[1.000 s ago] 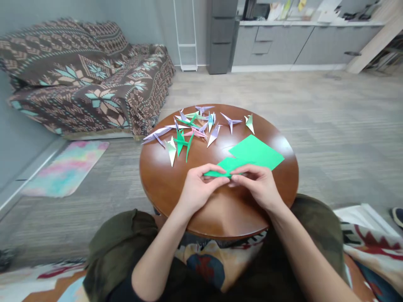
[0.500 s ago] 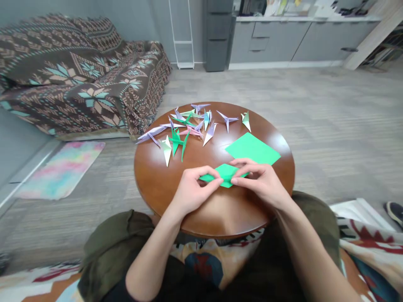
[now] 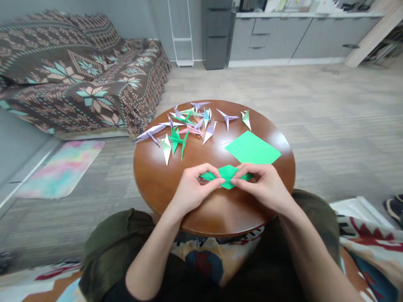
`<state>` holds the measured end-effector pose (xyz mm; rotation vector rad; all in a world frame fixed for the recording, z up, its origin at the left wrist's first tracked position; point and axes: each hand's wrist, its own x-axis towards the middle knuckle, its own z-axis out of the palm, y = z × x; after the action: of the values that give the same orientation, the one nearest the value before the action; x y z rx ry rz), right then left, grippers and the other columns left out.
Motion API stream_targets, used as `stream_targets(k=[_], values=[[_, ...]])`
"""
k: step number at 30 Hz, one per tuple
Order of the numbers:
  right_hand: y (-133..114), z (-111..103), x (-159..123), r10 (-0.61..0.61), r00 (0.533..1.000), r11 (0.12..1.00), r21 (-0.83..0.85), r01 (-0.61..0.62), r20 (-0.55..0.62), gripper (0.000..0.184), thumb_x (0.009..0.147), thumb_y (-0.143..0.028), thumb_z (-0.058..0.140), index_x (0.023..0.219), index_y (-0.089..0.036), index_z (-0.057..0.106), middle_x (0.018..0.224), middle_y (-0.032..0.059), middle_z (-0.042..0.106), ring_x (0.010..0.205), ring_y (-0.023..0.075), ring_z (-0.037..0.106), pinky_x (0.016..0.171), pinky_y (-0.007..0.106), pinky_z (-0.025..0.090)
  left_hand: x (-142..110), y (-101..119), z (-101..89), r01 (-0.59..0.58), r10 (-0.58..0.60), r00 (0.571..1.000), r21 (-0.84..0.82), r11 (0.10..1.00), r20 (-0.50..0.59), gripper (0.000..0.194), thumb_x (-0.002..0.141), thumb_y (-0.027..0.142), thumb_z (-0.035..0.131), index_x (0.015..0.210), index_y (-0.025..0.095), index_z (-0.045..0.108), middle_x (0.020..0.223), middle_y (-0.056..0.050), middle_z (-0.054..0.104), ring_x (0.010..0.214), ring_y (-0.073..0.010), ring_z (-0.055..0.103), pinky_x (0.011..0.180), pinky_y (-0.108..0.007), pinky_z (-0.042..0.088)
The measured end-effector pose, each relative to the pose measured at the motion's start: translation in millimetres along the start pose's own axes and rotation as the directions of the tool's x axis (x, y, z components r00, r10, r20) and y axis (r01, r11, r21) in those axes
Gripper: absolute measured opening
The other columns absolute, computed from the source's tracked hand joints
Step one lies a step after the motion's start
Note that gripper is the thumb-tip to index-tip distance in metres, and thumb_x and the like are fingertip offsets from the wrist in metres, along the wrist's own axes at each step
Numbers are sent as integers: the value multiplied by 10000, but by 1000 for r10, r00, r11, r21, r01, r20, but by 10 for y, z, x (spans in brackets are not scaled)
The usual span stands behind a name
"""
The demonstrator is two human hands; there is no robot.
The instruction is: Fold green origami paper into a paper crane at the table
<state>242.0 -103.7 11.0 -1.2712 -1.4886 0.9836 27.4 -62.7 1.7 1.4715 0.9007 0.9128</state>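
Note:
A partly folded sheet of green origami paper (image 3: 228, 171) is held over the near half of the round table. My left hand (image 3: 199, 184) pinches its left part between thumb and fingers. On the other side my right hand (image 3: 260, 180) pinches the right part, and both thumbtips nearly meet at the middle. The fingers cover some of the folds. Just beyond my right hand lies a flat green square sheet (image 3: 253, 149). Several folded paper cranes in purple, green, pink and white are spread over the far left, among them a green crane (image 3: 179, 140).
The round brown wooden table (image 3: 157, 180) stands before my knees. A purple crane (image 3: 227, 118) and a pale green crane (image 3: 246, 119) lie near its far edge. Beyond are a blanket-covered sofa (image 3: 94, 84), a pastel mat (image 3: 63, 167) and grey cabinets (image 3: 283, 37).
The fingers of my right hand have drawn in and now curl closer around the folded paper. The paper has shifted very slightly to the right. My left hand keeps its pinch.

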Motion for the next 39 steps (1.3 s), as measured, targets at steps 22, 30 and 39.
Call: stream_targets(k=[22, 30, 39], values=[[16, 189, 19, 54, 992, 998, -24, -57, -113, 156, 809, -303, 783, 687, -229, 720, 699, 3, 704, 670, 180, 589, 662, 324, 442, 51, -31, 104, 41, -131, 975, -430, 902, -181, 409, 677, 334, 993, 922, 160, 717, 803, -16, 810, 698, -152, 770, 689, -243, 653], [-14, 243, 40, 42, 977, 999, 8, -41, -210, 129, 782, -296, 803, 736, -230, 702, 690, -12, 676, 660, 172, 578, 650, 310, 429, 54, -68, 162, 93, -172, 978, -498, 862, -115, 344, 788, 402, 923, 977, 140, 807, 957, -93, 852, 840, -212, 812, 818, -319, 668], [-59, 274, 29, 19, 986, 998, 65, -8, -169, 177, 803, -296, 801, 875, -237, 650, 807, -8, 682, 766, 189, 627, 719, 310, 448, 64, -51, 165, 56, -158, 975, -510, 858, -158, 271, 773, 373, 928, 870, 150, 807, 863, -62, 841, 760, -174, 792, 745, -266, 658]])
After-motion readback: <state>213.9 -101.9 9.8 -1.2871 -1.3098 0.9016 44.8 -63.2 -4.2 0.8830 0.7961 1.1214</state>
